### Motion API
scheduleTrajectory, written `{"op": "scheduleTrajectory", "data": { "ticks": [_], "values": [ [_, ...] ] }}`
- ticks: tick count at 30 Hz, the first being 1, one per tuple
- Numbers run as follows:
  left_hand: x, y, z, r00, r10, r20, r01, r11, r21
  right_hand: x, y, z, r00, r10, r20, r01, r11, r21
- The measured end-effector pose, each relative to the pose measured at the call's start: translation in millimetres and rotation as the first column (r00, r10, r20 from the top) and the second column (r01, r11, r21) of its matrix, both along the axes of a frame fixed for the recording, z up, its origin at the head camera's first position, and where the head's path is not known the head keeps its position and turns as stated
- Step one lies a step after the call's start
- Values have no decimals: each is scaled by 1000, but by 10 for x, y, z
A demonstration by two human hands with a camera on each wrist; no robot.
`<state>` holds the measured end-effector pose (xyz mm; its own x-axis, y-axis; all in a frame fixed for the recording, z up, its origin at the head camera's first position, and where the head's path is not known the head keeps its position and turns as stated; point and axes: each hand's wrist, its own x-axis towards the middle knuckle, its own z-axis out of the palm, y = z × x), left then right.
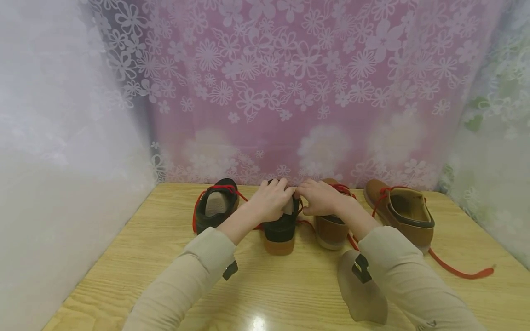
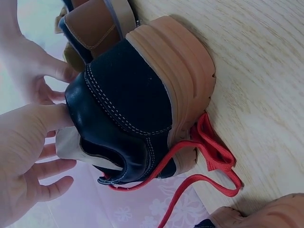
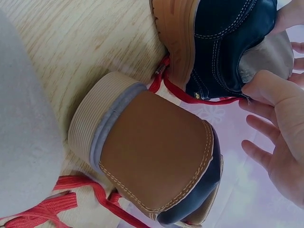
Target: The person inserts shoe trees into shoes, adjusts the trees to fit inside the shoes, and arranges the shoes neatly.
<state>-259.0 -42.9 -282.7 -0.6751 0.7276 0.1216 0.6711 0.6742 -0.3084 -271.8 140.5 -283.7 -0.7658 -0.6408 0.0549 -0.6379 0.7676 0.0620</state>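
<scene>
A dark shoe [image 1: 279, 230] with a tan sole and red lace stands at the middle of the table, heel toward me. A grey insole [image 2: 71, 145] sticks up out of its opening. My left hand [image 1: 271, 200] holds this insole, thumb by the shoe's heel collar and fingers on the other side. With thumb and forefinger, my right hand [image 3: 282, 118] pinches the front edge of the shoe's opening; its other fingers are spread. Just right of it stands a brown shoe [image 3: 156, 147], partly hidden by my right arm in the head view.
Another dark shoe [image 1: 216, 207] with a grey insole stands at left. A second brown shoe [image 1: 407, 214] stands at right, its red lace [image 1: 459, 271] trailing over the table [image 1: 265, 280]. A loose grey insole [image 1: 360, 294] lies near my right forearm. Behind hangs a pink floral curtain [image 1: 290, 92].
</scene>
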Motion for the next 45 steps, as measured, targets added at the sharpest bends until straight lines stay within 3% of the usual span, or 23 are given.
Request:
{"op": "scheduleTrajectory", "data": {
  "ticks": [35, 45],
  "values": [
    [-53, 45, -84, 1000, -3, -28, 2, 1000, -20, -16, -5, 8, 999, -14, 40, 14, 1000, 7],
    [-101, 27, -122, 995, -41, -89, 38, 999, -34, -20, -10, 16, 999, -31, 35, 31, 999, 19]
  ]
}}
